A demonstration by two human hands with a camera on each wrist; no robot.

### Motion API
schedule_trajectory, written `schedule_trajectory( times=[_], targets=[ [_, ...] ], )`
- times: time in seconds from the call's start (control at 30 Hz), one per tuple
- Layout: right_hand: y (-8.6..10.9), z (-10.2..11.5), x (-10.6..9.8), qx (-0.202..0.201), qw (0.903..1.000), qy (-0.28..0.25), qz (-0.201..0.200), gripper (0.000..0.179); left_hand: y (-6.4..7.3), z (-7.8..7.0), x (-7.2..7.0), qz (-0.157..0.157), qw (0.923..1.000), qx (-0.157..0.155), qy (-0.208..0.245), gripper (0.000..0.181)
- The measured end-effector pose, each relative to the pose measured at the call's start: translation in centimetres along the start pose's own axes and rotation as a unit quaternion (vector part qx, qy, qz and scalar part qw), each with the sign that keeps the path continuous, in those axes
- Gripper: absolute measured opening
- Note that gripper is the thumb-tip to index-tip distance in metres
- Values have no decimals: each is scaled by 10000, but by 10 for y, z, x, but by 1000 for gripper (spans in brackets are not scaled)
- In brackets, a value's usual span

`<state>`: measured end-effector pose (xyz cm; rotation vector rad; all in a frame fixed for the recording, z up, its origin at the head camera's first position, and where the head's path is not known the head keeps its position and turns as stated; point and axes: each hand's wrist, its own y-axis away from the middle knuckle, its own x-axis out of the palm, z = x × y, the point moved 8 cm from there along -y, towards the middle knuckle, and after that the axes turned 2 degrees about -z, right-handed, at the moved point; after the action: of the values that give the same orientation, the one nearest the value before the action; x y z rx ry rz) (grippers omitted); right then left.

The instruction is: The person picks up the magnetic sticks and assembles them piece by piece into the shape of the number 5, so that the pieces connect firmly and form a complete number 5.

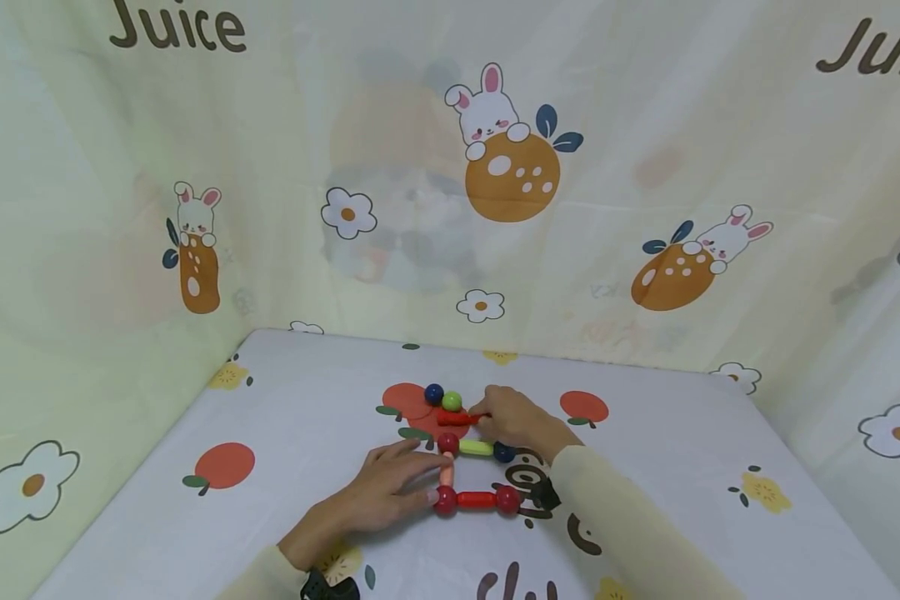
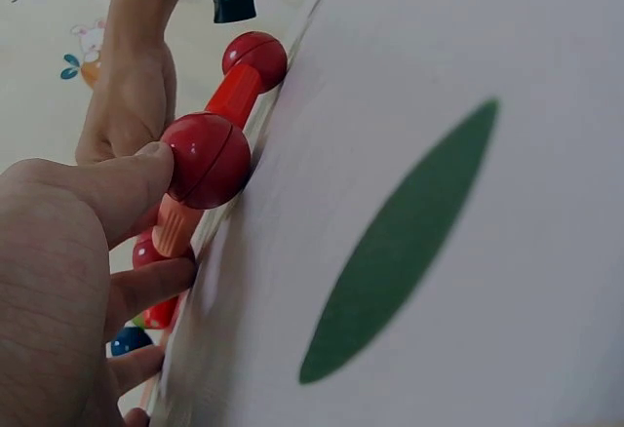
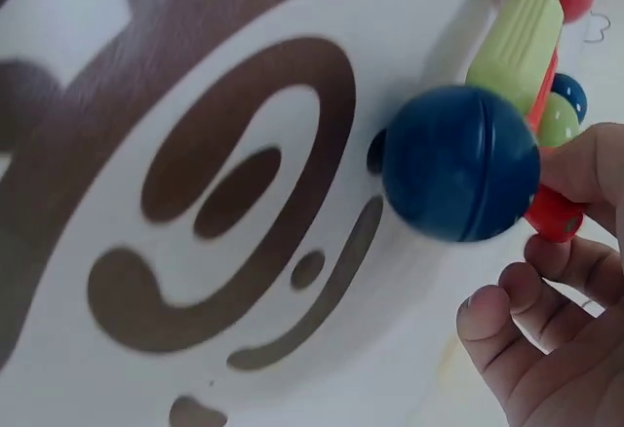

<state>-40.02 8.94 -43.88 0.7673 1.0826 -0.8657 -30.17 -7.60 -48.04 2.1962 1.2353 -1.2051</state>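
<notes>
I have the left hand lying relaxed, its thumb against the near-left red ball and its fingers by the peach stick, probably to steady the joined frame mid-surface. With the right hand I pinch the far red stick by its right end, leaving its left end exposed beside the green ball; I can't tell whether they join. The lime stick and near red stick extend rightward as the frame's arms.

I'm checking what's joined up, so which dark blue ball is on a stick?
The dark blue ball at the end of the light green stick; the other dark blue ball has no stick, beside the light green ball.
</notes>
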Motion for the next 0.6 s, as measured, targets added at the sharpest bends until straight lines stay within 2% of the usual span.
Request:
schedule_trajectory(
  times=[0.23, 0.6],
  targets=[
    [3, -17, -5, 239, 9989, -324, -219, 21, -1, 1, 1, 36, 10000, -21, 8, 53],
    [16, -39, -10, 761, 9893, -987, -752, 27, -1, 1, 0, 19, 10000, -42, -30, 53]
  ],
)
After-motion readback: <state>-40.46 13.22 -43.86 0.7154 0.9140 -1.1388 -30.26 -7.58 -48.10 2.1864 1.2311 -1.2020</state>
